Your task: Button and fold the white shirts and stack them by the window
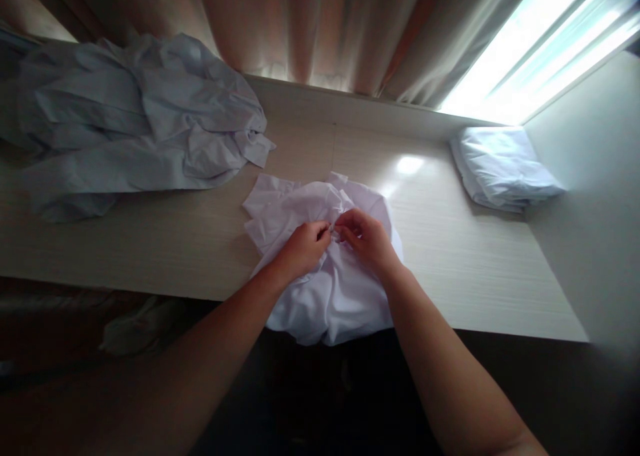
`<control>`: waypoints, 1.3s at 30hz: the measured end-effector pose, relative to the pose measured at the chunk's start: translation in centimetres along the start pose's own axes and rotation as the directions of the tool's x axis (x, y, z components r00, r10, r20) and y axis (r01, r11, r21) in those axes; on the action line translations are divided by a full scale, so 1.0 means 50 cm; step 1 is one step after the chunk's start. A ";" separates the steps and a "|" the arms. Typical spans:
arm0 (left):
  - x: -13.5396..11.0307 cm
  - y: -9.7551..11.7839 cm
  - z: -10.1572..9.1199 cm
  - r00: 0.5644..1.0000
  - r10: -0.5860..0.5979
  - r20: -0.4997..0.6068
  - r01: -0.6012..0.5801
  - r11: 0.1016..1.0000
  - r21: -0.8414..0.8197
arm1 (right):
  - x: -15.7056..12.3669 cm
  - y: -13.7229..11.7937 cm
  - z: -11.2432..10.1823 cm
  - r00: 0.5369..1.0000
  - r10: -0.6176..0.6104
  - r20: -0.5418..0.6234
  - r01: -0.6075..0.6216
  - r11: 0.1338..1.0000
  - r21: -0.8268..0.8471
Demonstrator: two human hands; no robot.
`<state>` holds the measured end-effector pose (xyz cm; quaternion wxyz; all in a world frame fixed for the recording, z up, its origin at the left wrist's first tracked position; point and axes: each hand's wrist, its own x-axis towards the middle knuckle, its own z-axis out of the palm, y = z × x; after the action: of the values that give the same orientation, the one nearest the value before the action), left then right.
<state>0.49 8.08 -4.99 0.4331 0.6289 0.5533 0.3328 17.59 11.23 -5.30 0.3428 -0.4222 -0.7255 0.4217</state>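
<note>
A white garment, which looks like a shirt (pixel 330 296), lies bunched at the front edge of the table, its lower part hanging slightly over. My left hand (pixel 309 244) pinches the fabric near the middle of it. Close beside it, my right hand (pixel 364 235) also pinches the cloth, thumb and fingers pressed together. The fingertips of both hands almost meet at one gathered spot. Whether a button sits between them is too small to tell.
A heap of white garments (pixel 150 123) lies on the table's left. Folded white cloth (pixel 500 163) is stacked at the right by the wall (pixel 590 176). Behind the pale table (pixel 430 263) hang brown curtains (pixel 310 29), with a bright window (pixel 540 49) at the right.
</note>
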 end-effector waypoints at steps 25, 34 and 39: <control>-0.002 0.000 0.005 0.999 0.013 -0.051 -0.010 0.999 0.048 | 0.003 -0.003 0.006 0.999 0.036 -0.033 -0.035 0.998 0.053; -0.005 0.012 -0.007 0.998 0.058 -0.029 -0.058 0.998 0.009 | 0.002 -0.003 0.001 0.998 0.058 -0.002 -0.057 0.990 0.130; -0.005 0.009 -0.006 0.996 0.079 -0.042 -0.076 0.996 0.053 | 0.001 -0.008 -0.001 0.997 0.076 0.014 -0.077 0.983 0.165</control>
<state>0.34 7.87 -4.43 0.3913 0.6535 0.5461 0.3486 17.46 11.19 -4.91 0.3576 -0.4182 -0.6724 0.4950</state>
